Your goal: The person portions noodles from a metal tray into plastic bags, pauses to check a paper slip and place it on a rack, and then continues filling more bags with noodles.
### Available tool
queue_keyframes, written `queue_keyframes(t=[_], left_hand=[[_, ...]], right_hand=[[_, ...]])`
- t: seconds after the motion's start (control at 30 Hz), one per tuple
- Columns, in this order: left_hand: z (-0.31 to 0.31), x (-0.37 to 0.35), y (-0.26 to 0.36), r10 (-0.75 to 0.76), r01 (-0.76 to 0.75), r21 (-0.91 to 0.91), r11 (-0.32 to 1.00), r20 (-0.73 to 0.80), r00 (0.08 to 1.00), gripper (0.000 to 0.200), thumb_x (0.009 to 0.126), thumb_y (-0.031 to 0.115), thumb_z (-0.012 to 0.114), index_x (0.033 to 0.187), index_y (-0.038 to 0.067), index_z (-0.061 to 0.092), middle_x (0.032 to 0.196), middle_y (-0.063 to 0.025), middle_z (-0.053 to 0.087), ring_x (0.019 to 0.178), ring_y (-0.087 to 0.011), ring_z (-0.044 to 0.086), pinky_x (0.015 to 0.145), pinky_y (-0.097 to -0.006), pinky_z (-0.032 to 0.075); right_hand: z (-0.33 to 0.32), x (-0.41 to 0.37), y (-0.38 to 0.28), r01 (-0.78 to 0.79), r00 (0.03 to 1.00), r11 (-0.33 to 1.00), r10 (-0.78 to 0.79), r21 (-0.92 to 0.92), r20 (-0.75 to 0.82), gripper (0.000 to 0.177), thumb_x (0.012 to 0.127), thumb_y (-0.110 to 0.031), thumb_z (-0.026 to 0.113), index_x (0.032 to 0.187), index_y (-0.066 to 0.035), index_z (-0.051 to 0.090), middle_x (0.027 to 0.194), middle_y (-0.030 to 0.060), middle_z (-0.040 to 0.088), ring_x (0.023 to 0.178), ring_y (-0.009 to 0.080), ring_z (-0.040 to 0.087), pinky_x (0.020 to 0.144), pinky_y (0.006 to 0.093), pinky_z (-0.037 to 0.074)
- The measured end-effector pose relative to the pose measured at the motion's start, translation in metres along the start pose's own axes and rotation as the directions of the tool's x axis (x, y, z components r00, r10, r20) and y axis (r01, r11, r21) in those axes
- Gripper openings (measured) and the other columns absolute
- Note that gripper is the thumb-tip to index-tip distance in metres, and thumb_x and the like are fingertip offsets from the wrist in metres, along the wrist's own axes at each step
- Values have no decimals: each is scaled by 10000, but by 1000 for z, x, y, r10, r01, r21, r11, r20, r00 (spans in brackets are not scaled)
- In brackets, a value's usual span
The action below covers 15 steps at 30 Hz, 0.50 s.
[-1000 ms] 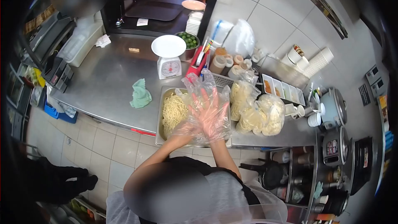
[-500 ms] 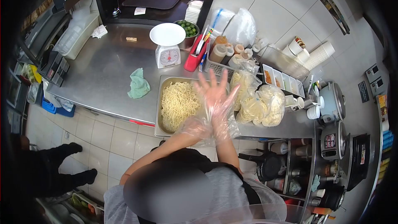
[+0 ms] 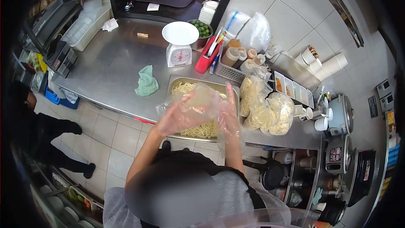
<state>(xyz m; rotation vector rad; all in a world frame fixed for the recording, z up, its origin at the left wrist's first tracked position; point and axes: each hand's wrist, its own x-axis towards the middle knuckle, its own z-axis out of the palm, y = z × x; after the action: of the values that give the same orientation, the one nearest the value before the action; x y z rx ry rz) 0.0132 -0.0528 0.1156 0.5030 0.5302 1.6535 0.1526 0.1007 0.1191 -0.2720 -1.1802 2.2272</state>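
Note:
Clear plastic gloves cover my hands over a metal tray of pale noodles. My left hand is at the tray's left side, fingers stretched forward inside loose, baggy plastic. Close beside it on the right, my right hand has one finger pointing up while the others bend toward the left hand, pinching the clear plastic glove between the hands. The plastic blurs the fingertips. Bags of noodles lie just right of the tray.
A green cloth and a white kitchen scale stand beyond the tray. Behind are a red tape dispenser, sauce bottles and a bowl of green citrus. Another person's legs show at left.
My left hand has moved from my right wrist to the left, forward over the tray. My right hand's spread fingers have folded in, with loose plastic now between the hands. The view has shifted slightly.

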Motion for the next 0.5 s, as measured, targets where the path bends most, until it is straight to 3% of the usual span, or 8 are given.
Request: queue_keyframes(t=[0.07,0.17,0.27,0.37,0.47,0.5], left_hand=[[-12,-2,-3,-29,29,29,999,7,1000,746,865,498,524,1437,167,176,1358,-200,387,1144,-346,502,986,-484,394],[-43,-3,-11,224,-160,229,960,-285,932,639,824,275,665,1350,146,325,1298,-150,451,1102,-296,532,907,-429,467],[-59,-3,-14,467,-278,470,838,-355,810,607,728,122,750,1210,121,381,1161,-86,519,1042,-228,548,833,-370,503],[-30,4,-22,427,-271,576,771,-152,891,674,643,122,810,1138,118,353,1061,-68,520,998,-189,544,825,-341,494],[-9,13,-52,222,-178,698,693,28,975,735,580,128,853,1128,101,364,1119,-90,516,1092,-164,495,905,-341,447],[-5,13,-52,178,-112,662,741,-34,983,789,573,145,860,1163,85,340,1136,-99,502,1099,-178,490,930,-344,424]], right_hand=[[5,-4,-4,8,994,977,-31,-215,-100,811,779,-129,687,1432,-103,206,1045,113,572,983,183,559,877,322,443],[-3,-6,-10,30,973,966,-87,-257,-214,617,761,-1,647,1329,-56,411,868,50,590,877,122,570,811,278,456],[-27,-14,3,17,987,929,-74,-369,-140,488,754,4,655,1222,-29,520,878,48,596,829,118,574,773,259,464],[-29,-26,13,38,996,701,30,-712,83,422,757,-11,667,1164,-1,556,914,50,602,838,122,577,767,252,471],[-3,-40,34,32,976,810,101,-586,194,439,787,-54,661,1204,-10,528,980,57,606,874,134,579,789,273,472],[-2,-44,37,-123,978,885,186,-450,98,405,833,-58,611,1225,-23,520,1023,76,606,958,149,558,870,300,441]])
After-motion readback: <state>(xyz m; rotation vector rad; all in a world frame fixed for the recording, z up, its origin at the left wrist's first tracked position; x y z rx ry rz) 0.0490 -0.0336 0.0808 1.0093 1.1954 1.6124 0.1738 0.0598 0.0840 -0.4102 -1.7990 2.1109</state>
